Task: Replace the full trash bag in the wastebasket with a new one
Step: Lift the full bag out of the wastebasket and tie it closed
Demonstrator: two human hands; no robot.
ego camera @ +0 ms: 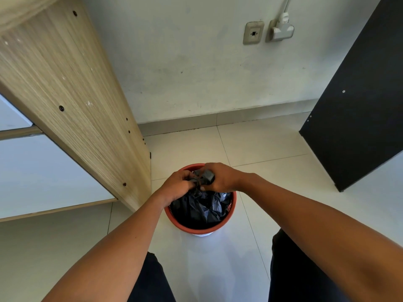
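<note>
While both of my hands are meeting above the red wastebasket [197, 229], I am gathering the mouth of the black trash bag [200, 207] into one bunch so that nothing can spill when it is lifted. My left hand [177, 185] is curling its fingers tight around the twisted neck from the near left. My right hand [220, 178] is closing over the top of the bunch from the far right, fingers pressed together on the plastic; a dark rounded lump under it may be a knot or a folded end, and I cannot tell which. The bag is sitting inside the wastebasket, its crumpled body filling the opening below the rim, which judging by this means the lift-out is not yet begun.

Room for moving: the wood-grain cabinet side [72, 88] is standing just beside the basket on the left, so that edge is crowding my left forearm. Open tiled floor [272, 153] is lying behind and to the right, with the black panel [357, 105] well apart. Straight up looks the freest path.
</note>
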